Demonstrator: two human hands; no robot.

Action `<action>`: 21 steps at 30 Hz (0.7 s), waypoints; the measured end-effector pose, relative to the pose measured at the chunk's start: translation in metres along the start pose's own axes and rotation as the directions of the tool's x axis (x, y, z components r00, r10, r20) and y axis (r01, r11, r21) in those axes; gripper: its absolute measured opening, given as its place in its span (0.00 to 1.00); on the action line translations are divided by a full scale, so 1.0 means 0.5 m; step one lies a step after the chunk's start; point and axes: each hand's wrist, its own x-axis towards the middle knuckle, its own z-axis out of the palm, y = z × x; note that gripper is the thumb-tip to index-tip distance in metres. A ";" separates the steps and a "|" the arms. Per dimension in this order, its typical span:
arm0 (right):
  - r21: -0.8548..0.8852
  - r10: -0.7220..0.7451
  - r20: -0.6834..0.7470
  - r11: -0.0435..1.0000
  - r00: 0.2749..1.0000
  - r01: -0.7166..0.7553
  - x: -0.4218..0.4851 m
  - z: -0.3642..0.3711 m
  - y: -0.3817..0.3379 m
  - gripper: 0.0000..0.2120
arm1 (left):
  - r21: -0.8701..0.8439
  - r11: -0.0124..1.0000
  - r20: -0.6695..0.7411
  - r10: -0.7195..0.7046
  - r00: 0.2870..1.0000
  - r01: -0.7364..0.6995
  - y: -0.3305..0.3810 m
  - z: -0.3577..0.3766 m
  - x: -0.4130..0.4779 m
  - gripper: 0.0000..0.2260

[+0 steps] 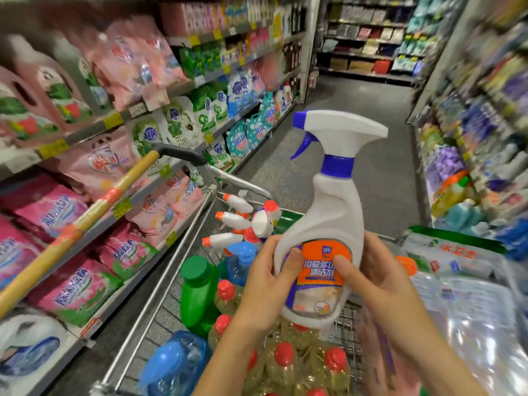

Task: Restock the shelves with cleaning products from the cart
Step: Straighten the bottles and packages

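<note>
Below, cart (243, 182) full of bottles (285, 364).

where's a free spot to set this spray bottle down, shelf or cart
The left shelves look packed with pouches edge to edge; no gap shows. The cart is crowded with bottles. Bare: a small wire mesh patch between the spray bottle and the wrapped packs, and the aisle floor beyond the cart.

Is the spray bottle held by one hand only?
No, the left hand and right hand both grip the white spray bottle at its label.
</note>
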 end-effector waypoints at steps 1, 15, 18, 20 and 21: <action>0.006 0.011 -0.019 1.000 1.000 -0.011 -0.011 0.001 0.009 0.15 | -0.021 1.000 0.004 -0.018 1.000 0.018 -0.003 0.002 -0.003 0.16; 0.009 -0.038 -0.418 0.999 0.908 0.046 -0.200 -0.131 -0.065 0.15 | -0.062 0.997 0.320 -0.027 0.947 0.050 0.009 0.206 -0.068 0.15; -0.011 -0.073 -0.491 0.997 0.868 0.078 -0.269 -0.197 -0.089 0.14 | -0.058 0.997 0.402 -0.032 0.915 0.060 0.006 0.299 -0.105 0.13; -0.017 -0.093 -0.536 0.995 0.839 0.100 -0.321 -0.247 -0.110 0.15 | -0.054 0.995 0.455 -0.046 0.889 0.079 0.004 0.367 -0.138 0.13; -0.022 -0.104 -0.556 0.994 0.825 0.111 -0.348 -0.272 -0.122 0.16 | -0.053 0.994 0.482 -0.057 0.874 0.094 0.003 0.401 -0.156 0.14</action>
